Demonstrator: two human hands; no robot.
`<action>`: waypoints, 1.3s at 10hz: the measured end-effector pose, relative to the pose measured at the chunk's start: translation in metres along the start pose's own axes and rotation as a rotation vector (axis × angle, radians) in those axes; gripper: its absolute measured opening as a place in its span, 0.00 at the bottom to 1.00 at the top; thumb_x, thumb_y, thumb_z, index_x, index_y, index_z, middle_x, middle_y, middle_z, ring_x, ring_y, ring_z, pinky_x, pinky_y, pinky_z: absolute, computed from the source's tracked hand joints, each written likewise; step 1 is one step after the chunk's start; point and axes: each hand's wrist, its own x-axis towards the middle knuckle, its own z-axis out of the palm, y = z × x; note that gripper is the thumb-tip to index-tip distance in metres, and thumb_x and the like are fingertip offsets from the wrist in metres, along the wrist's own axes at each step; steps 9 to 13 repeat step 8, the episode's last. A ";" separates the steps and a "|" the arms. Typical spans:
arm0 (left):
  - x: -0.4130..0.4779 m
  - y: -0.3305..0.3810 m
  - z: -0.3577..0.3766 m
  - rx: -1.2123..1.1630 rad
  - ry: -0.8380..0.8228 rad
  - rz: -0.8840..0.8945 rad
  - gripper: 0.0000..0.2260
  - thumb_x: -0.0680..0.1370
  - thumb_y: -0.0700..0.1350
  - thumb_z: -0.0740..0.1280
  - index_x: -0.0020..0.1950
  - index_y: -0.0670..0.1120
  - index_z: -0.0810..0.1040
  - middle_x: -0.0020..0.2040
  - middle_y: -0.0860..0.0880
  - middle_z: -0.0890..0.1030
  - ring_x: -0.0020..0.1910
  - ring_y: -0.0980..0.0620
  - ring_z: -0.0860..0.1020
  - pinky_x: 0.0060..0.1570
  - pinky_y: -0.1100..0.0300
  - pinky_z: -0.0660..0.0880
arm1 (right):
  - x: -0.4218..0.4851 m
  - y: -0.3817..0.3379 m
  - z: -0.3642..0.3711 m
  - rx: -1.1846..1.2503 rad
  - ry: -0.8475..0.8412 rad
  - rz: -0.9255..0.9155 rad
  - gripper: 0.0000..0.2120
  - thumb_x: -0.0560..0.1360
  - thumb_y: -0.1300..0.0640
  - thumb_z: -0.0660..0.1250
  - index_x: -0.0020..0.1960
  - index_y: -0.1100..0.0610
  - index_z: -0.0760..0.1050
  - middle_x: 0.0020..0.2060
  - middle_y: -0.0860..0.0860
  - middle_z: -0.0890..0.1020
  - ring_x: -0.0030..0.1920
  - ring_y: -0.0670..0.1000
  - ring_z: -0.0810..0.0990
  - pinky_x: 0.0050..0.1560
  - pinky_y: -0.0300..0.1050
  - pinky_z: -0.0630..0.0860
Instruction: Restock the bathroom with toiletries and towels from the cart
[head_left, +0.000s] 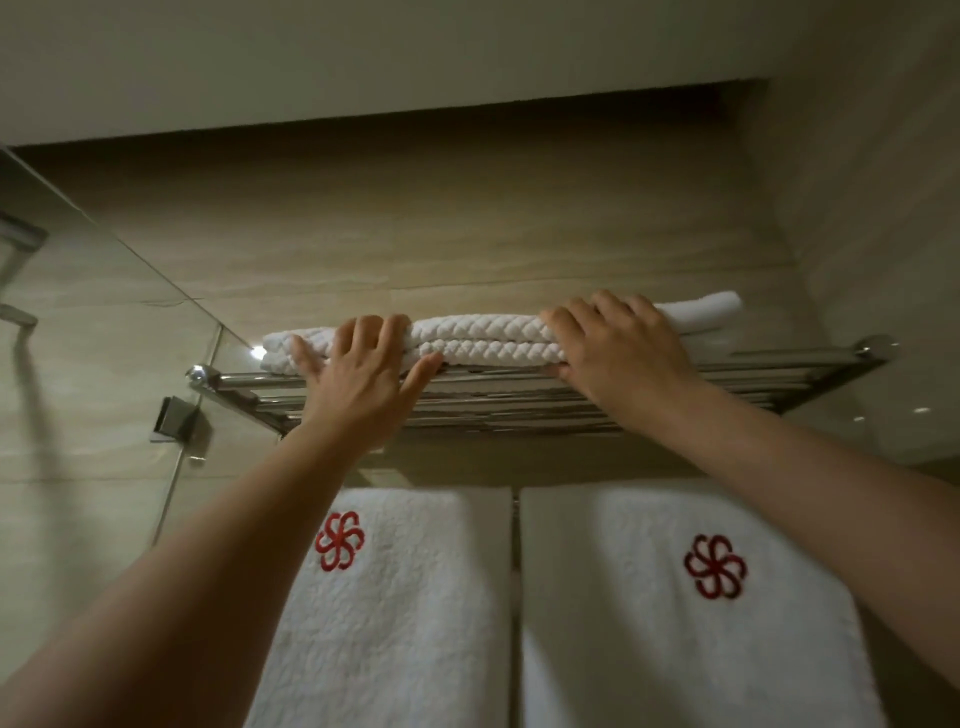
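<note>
Two hands on this one, both up on the folded braided-weave towel (483, 340), which is already sitting on the chrome rack shelf (805, 364) above head height. The left hand (358, 364) is splayed wide and flat against the front fold, thumb out along the bottom edge. The right hand (618, 353) is curled over the top with the thumb tucked under, so it's actually gripping the fold.

Looks to me like the squaring-up step. I'd push evenly with both palms so the stack slides back straight without skewing, and keep the fold line parallel to the front bar. Don't drag one end, or the layers will fan out.

Stuff to watch: there's a smoother white towel (711, 309) behind it on the right, touching or nearly, and shoving too hard could bunch it against the wall. The glass shower panel (104, 312) and its metal clamp (179, 418) sit just beside the rack's left end. Below hang two logo towels, left (395, 623) and right (675, 649), easy to brush crooked with a forearm.
</note>
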 end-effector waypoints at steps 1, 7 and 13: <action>0.002 0.018 -0.002 -0.018 -0.034 -0.007 0.23 0.76 0.64 0.48 0.65 0.52 0.61 0.66 0.47 0.63 0.71 0.47 0.58 0.68 0.31 0.43 | -0.002 0.018 -0.002 0.012 -0.081 -0.023 0.20 0.70 0.46 0.68 0.54 0.60 0.74 0.46 0.58 0.80 0.45 0.60 0.78 0.42 0.51 0.74; -0.085 0.043 -0.085 -0.042 -0.291 0.061 0.25 0.80 0.59 0.47 0.75 0.50 0.54 0.76 0.49 0.56 0.75 0.49 0.54 0.73 0.44 0.51 | -0.073 -0.017 -0.085 0.203 -0.293 -0.167 0.22 0.80 0.53 0.51 0.74 0.53 0.57 0.75 0.52 0.59 0.75 0.53 0.53 0.74 0.51 0.44; -0.111 0.042 -0.120 -0.159 -0.541 0.164 0.21 0.80 0.57 0.52 0.69 0.48 0.66 0.68 0.47 0.70 0.65 0.49 0.70 0.66 0.49 0.67 | -0.083 -0.031 -0.115 0.222 -0.403 -0.214 0.20 0.80 0.52 0.50 0.71 0.52 0.63 0.71 0.51 0.65 0.73 0.51 0.58 0.72 0.48 0.51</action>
